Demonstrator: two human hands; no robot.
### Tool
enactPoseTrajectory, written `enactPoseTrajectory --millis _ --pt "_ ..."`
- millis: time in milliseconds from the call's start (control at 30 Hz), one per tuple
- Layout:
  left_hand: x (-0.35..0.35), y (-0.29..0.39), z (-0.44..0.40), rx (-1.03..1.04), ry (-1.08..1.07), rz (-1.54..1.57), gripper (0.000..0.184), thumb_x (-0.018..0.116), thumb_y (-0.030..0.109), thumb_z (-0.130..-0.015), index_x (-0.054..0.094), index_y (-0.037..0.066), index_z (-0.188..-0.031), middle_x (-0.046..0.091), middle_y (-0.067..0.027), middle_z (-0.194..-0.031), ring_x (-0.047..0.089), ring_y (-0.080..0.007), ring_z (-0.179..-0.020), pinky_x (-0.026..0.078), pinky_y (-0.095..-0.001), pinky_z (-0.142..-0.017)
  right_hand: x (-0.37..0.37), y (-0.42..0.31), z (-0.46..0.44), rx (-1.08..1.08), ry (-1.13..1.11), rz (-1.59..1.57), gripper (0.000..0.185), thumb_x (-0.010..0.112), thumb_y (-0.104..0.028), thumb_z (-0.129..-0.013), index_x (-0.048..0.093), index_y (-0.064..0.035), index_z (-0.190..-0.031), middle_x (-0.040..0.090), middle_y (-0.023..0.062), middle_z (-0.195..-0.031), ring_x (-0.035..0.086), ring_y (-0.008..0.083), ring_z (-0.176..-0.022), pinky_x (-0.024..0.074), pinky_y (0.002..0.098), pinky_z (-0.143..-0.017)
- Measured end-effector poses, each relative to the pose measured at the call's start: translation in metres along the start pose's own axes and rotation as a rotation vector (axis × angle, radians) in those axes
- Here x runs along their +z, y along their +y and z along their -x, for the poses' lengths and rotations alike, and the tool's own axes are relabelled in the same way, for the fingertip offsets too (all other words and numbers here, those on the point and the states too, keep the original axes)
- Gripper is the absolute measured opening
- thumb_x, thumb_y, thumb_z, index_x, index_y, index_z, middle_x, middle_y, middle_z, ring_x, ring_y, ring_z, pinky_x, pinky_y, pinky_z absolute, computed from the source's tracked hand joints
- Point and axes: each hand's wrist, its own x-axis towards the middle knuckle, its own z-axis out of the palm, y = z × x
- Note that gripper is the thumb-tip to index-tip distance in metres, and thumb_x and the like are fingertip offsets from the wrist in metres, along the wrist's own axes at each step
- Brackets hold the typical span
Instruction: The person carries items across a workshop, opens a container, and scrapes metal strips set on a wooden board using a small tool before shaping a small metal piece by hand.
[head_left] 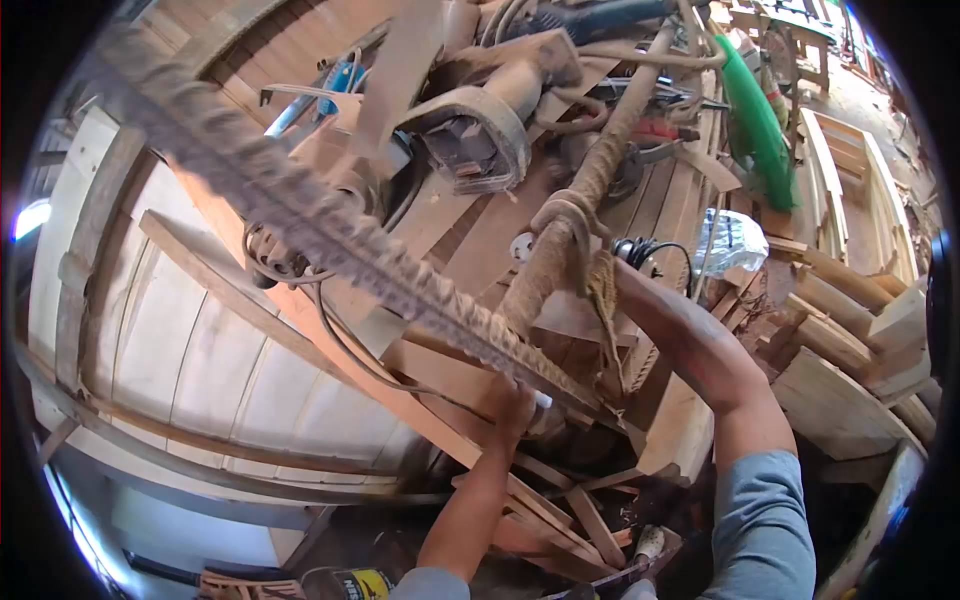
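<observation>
Workshop clutter surrounds a wooden desk (470,230) in the middle of the frame, its planks dull with dust. Nearest the camera, a long, rough strip (300,220), blurred at its upper-left end, slants down to the lower centre, and a thick, dusty pole (635,100) wound with cord comes down from the top to meet it. At the lower centre, the left hand (513,400) is beside the end of a brown wooden block (430,365); its fingers look curled, but the strip partly covers them, so I cannot tell whether they grip anything. On the right of centre, the right hand (622,278) is mostly hidden behind the corded pole, so neither its opening nor its hold can be told; a black tool end (640,255) is just beside it. Judging by how things lie, the work seems under way rather than finished: both arms reach in among loose boards and tools, and the block lies on the desk by the left hand. How much is done, and what is left, this view does not settle. Farther back, a dusty power tool (475,140) rests at the upper centre, a green object (755,120) stands at the upper right, and wood offcuts (830,300) crowd the right edge.
</observation>
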Motion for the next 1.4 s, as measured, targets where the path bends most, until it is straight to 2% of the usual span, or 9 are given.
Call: enactPoseTrajectory --millis 100,233,300,633,900,1067,1167,1233,1400 --pt "-0.006 0.006 0.009 -0.029 -0.096 0.019 0.046 0.056 0.031 -0.097 0.053 0.004 -0.134 0.064 -0.022 -0.121 0.059 -0.044 -0.112 0.046 -0.0466 -0.096 0.034 0.021 -0.069 -0.051 0.329 0.824 0.043 0.066 -0.039 -0.085 0.064 -0.026 -0.126 0.059 0.0199 -0.126 0.056 0.0367 -0.119 0.0427 0.0543 -0.103" --pt "-0.006 0.022 0.006 -0.064 -0.006 0.014 0.046 0.045 0.044 -0.105 0.054 0.0 -0.109 0.059 -0.0113 -0.092 0.058 -0.0248 -0.082 0.048 -0.0398 -0.076 0.096 0.108 -0.095 0.011 0.564 0.893 0.032 0.071 -0.033 -0.08 0.072 -0.0292 -0.112 0.062 0.0136 -0.123 0.056 0.0369 -0.119 0.0443 0.0533 -0.1" --pt "-0.007 0.013 0.008 -0.049 -0.023 0.024 0.045 0.046 0.044 -0.104 0.056 0.0 -0.111 0.06 -0.0141 -0.096 0.058 -0.0287 -0.087 0.048 -0.0419 -0.079 0.103 0.101 -0.104 0.742 0.175 0.563 0.022 0.074 -0.032 -0.079 0.076 -0.0293 -0.1 0.062 0.0106 -0.125 0.055 0.0339 -0.121 0.044 0.0515 -0.1" --pt "-0.008 0.028 0.001 0.055 -0.008 -0.022 0.046 0.047 0.044 -0.101 0.061 0.003 -0.115 0.066 -0.0251 -0.106 0.062 -0.0437 -0.101 0.047 -0.0515 -0.089 0.001 0.043 -0.028 -0.113 0.378 -0.106 0.054 0.071 -0.037 -0.078 0.058 -0.0135 -0.125 0.061 0.0181 -0.116 0.058 0.0377 -0.105 0.0459 0.0467 -0.087" --pt "-0.007 0.029 -0.008 0.096 0.049 -0.029 0.05 0.042 0.048 -0.101 0.057 0.0 -0.109 0.066 -0.029 -0.101 0.064 -0.047 -0.096 0.048 -0.054 -0.082 -0.12 -0.303 0.24 0.265 1.321 0.199 0.051 0.076 -0.011 -0.073 0.055 -0.003 -0.12 0.057 0.0157 -0.102 0.059 0.0276 -0.095 0.0496 0.0378 -0.085" --pt "-0.04 0.08 0.091 0.392 0.31 0.464 0.042 0.056 0.04 -0.097 0.061 -0.002 -0.098 0.065 -0.0133 -0.088 0.065 -0.0251 -0.077 0.052 -0.0402 -0.065 -0.032 -0.499 0.427 0.214 0.664 0.799 0.047 0.073 -0.008 -0.075 0.055 -0.0026 -0.118 0.059 0.0135 -0.105 0.061 0.0233 -0.095 0.051 0.0358 -0.083" --pt "-0.033 -0.006 0.145 -0.164 -0.31 1.216 0.048 0.057 0.036 -0.1 0.055 -0.006 -0.123 0.061 -0.0182 -0.118 0.064 -0.0266 -0.097 0.054 -0.0388 -0.081 0.013 -0.589 0.534 0.578 1.373 0.4 0.051 0.075 -0.007 -0.072 0.055 -0.0041 -0.12 0.059 0.0078 -0.105 0.058 0.0145 -0.095 0.0505 0.0311 -0.081" --pt "-0.093 0.138 0.329 -0.152 0.076 1.066 0.042 0.053 0.03 -0.103 0.053 -0.006 -0.125 0.062 -0.0177 -0.115 0.064 -0.0277 -0.097 0.054 -0.04 -0.08 0.096 -0.671 0.592 0.627 1.184 0.614 0.053 0.074 -0.005 -0.078 0.048 -0.0085 -0.124 0.056 0.0036 -0.106 0.054 0.0118 -0.092 0.0473 0.0298 -0.079" --pt "-0.114 0.149 0.619 -0.303 -0.77 1.331 0.038 0.055 0.035 -0.103 0.054 0.002 -0.122 0.064 -0.0106 -0.099 0.063 -0.0215 -0.088 0.053 -0.036 -0.077 0.321 -0.815 0.697 0.844 1.518 0.042 0.062 0.074 -0.009 -0.078 0.045 -0.0013 -0.133 0.058 0.0072 -0.113 0.058 0.0145 -0.098 0.0498 0.0317 -0.089"
